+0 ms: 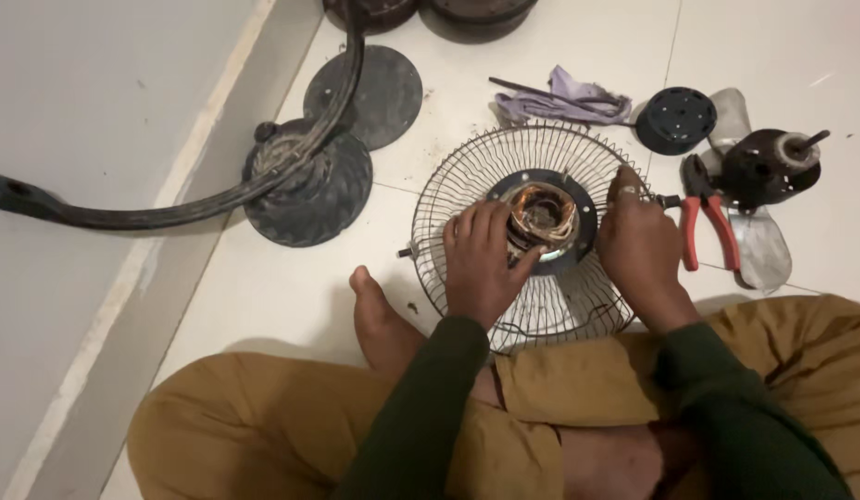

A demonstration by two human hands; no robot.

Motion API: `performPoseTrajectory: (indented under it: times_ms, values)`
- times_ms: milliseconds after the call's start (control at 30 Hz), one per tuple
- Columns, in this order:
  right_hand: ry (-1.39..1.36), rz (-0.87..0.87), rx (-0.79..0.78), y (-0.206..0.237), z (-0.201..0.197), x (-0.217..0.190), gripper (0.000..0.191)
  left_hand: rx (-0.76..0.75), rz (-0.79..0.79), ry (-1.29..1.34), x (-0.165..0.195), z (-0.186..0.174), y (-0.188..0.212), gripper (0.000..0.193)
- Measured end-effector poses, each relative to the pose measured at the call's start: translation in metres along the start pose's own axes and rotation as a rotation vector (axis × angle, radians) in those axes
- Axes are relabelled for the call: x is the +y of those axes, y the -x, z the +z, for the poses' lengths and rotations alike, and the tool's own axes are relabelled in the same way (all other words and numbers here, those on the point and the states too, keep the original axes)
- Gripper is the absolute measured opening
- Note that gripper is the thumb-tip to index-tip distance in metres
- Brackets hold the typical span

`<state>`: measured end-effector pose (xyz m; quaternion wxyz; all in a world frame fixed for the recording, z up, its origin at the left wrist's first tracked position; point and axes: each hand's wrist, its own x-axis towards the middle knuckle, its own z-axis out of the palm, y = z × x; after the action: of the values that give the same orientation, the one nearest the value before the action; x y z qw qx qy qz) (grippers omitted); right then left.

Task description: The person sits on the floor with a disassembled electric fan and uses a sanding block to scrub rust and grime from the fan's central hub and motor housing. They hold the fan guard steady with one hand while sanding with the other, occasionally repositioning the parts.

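Figure: a person sits cross-legged on the pale tiled floor (291, 278), working over a round wire fan guard (532, 236) that lies flat just beyond the knees. At the guard's centre a black mounting ring (585, 218) surrounds an exposed copper-wound stator (543, 215). The left hand (481, 264) rests on the guard with its fingers (471, 222) curled against the near-left edge of the stator, steadying it rather than closing round it; the thumb presses the ring's near side. The right hand (638, 236) sits on the right rim of the ring, fingers bent and pinched at something too small to make out, so whether they grip a fastener cannot be told. Just right of that hand lie red-handled pliers (708, 218), then a dark motor housing with shaft (768, 167) lying on a pale fan blade (759, 245). Farther off are a perforated black disc (675, 120) and a purple rag (564, 102); to the left, a curved black stand arm (170, 208) crosses a round ribbed base (309, 190). Risks, as judged: the fine copper windings are bare, and a slipping fingertip or tool could nick them; the guard rests unclamped and may pivot under uneven pressure; any small loosened part could drop through the wire mesh or roll across the tiles.
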<state>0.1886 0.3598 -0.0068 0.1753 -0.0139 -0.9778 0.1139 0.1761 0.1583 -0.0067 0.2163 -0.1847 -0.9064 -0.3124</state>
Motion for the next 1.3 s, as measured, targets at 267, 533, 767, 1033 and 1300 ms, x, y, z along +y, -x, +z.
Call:
performPoseTrajectory:
  times_ms: [267, 533, 767, 1033, 1300]
  values:
    - [-0.056, 0.070, -0.069, 0.014, -0.002, -0.005, 0.017, 0.025, 0.046, -0.015, 0.001, -0.002, -0.001, 0.067]
    - [-0.065, -0.063, -0.214, 0.038, -0.028, -0.023, 0.022, 0.013, 0.026, -0.017, -0.001, 0.001, 0.001, 0.065]
    - [0.009, -0.169, -0.264, 0.047, -0.032, -0.016, 0.038, -0.008, -0.001, -0.007, -0.001, 0.000, 0.002, 0.065]
    - [0.077, -0.175, -0.243, 0.056, -0.039, -0.023, 0.033, -0.027, -0.011, 0.004, 0.000, -0.001, 0.000, 0.066]
    - [0.073, -0.056, -0.254, 0.056, -0.041, -0.031, 0.026, 0.026, 0.009, 0.075, -0.001, -0.002, 0.002, 0.055]
